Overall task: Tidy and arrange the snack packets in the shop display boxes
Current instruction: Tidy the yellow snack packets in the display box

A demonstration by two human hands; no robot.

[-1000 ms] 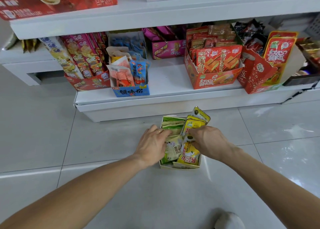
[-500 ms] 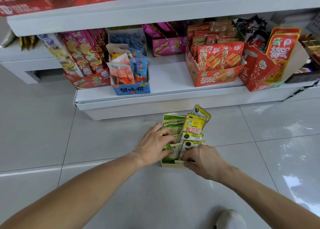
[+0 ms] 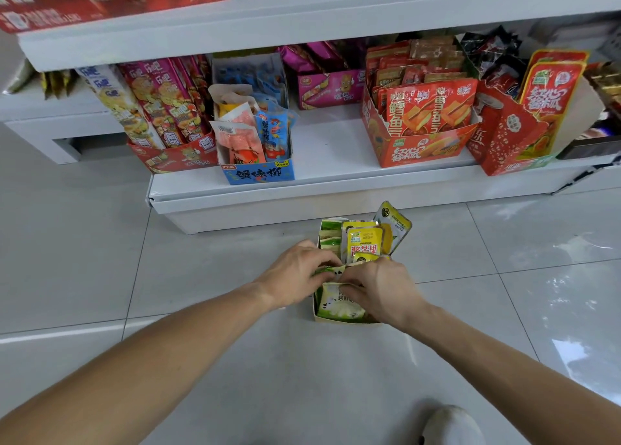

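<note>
- A small display box (image 3: 339, 319) is sitting on the floor (image 3: 201, 276) just in front of the bottom shelf (image 3: 336, 175), at 12 o'clock from the person.
- The left hand (image 3: 295, 274) is reaching in from 8 o'clock, its fingers curling round the top edge of a green-and-white packet (image 3: 336, 301) at the box's near end.
- The right hand (image 3: 379, 290) is coming from 4 o'clock, its fingers pinching the same packet.
- Yellow packets (image 3: 364, 243) are standing upright at 12 o'clock from the fingers, in the far half of the box.

Two hands (image 3: 295, 273), one floor box (image 3: 336, 319)
</note>
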